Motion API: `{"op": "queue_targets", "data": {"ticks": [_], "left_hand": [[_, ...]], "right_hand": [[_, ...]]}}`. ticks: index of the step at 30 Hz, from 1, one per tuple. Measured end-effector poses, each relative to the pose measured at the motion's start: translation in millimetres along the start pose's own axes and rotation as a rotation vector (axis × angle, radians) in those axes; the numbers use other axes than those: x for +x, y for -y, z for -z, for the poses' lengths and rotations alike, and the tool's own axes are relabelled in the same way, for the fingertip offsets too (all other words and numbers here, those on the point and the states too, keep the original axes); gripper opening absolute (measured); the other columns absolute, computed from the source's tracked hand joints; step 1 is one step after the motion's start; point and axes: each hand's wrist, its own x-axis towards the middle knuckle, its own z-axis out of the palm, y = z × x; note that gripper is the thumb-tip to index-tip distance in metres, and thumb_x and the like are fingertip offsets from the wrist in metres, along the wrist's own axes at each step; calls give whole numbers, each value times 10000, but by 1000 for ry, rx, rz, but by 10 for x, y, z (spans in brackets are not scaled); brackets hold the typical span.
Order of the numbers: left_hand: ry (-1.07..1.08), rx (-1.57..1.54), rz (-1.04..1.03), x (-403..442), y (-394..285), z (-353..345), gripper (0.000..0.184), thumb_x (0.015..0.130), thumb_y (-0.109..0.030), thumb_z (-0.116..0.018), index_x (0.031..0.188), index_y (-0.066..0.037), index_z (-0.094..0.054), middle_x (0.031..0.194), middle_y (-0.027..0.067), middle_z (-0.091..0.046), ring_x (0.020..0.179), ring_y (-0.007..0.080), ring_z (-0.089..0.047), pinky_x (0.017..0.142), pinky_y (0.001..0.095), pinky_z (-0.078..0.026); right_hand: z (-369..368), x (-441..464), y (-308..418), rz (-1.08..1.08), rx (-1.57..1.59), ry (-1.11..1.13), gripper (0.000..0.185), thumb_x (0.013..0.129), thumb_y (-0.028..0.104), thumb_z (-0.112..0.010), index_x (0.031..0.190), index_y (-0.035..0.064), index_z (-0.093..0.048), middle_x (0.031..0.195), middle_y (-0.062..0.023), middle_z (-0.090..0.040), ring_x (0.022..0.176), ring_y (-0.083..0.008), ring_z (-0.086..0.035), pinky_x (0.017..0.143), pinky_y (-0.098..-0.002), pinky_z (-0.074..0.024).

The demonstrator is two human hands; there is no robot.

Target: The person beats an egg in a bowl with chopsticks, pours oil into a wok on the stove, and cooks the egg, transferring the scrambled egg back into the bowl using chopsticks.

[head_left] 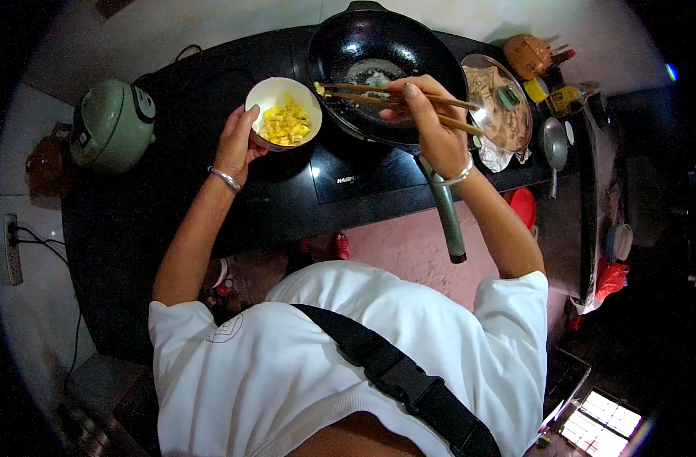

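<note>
My left hand [238, 143] grips the rim and side of a white bowl [266, 94], which is tilted a little. Yellow pieces that look like scrambled egg [285, 122] lie inside it. In my right hand [426, 122] is a pair of wooden chopsticks [363, 93], pointing left. A small yellow bit [319, 89] sits at their tips, between the bowl and the wok. Beneath the chopsticks and my right hand is a dark wok [340, 46] with some shiny liquid and pale residue at its bottom. Its green handle [444, 213] sticks out toward me.
The wok stands on a black induction cooker [355, 174]. To the right are a glass lid [525, 114], a ladle [553, 145], a yellow-capped jar [536, 89] and an orange-brown pot [526, 55]. A green rice cooker [112, 126] stands at the left end of the black counter [188, 183].
</note>
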Motion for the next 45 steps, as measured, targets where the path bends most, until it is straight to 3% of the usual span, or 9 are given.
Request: {"op": "queue_targets", "data": {"ticks": [8,11,16,19,28,31,36,40,45], "left_hand": [[-16,-5,-4,-21,-8,-11,558,768,-433,-560,1200,-111,-419,959,69,-529,786,146,-515,630,266,-436],[-16,-10,-2,-31,-14,-7,543,768,-431,-562,1188,-115,-427,949,65,-532,774,142,-518,616,262,-438],[18,-12,-5,-26,-9,7,532,767,-427,-562,1176,-111,-435,931,61,-534,767,135,-519,608,260,-439],[3,-2,5,-35,-15,1,533,768,-429,-558,1173,-105,-435,907,58,-537,750,130,-515,609,259,-435],[-15,-8,1,-86,-71,-47,547,771,-427,-556,1191,-104,-421,913,55,-532,752,139,-506,629,276,-429],[-69,-11,20,-80,-50,-58,539,773,-425,-555,1192,-114,-421,922,54,-532,780,142,-510,636,285,-431],[4,-75,9,-8,45,35,535,777,-427,-551,1194,-121,-416,953,54,-535,811,147,-513,639,283,-433],[0,-126,-21,-54,98,72,498,786,-424,-542,1167,-124,-431,966,45,-537,825,146,-519,634,272,-438],[21,-262,24,30,314,306,404,806,-396,-531,1110,-140,-455,993,40,-543,852,134,-537,637,267,-459]], "right_hand": [[57,50,153,18,-99,13,238,891,197,-463,945,-20,-546,847,-94,-573,711,-131,-588,611,-237,-502],[154,190,-107,-54,-112,-2,230,888,186,-465,933,-20,-554,819,-86,-583,700,-133,-586,595,-234,-500],[133,314,-636,80,-277,-11,239,886,187,-467,900,-33,-560,726,-85,-585,615,-131,-587,539,-243,-500],[74,283,-514,-52,-185,26,262,895,218,-463,934,-20,-565,841,-90,-599,724,-148,-599,637,-264,-528],[-37,85,103,-52,-51,-111,352,908,301,-418,906,-24,-550,759,-119,-581,643,-187,-620,574,-267,-517],[-90,2,278,-42,-28,-130,303,910,249,-426,910,-28,-548,740,-107,-601,610,-154,-613,554,-239,-504],[-191,-73,274,-19,-12,74,183,869,160,-507,918,-4,-573,724,-60,-544,687,-126,-552,574,-224,-475],[-150,-114,190,499,-548,372,158,783,43,-567,937,11,-560,777,-119,-533,660,-233,-566,534,-310,-461],[-240,-321,-14,598,-718,631,237,727,143,-599,930,44,-524,782,-94,-500,647,-252,-552,524,-328,-461]]}}
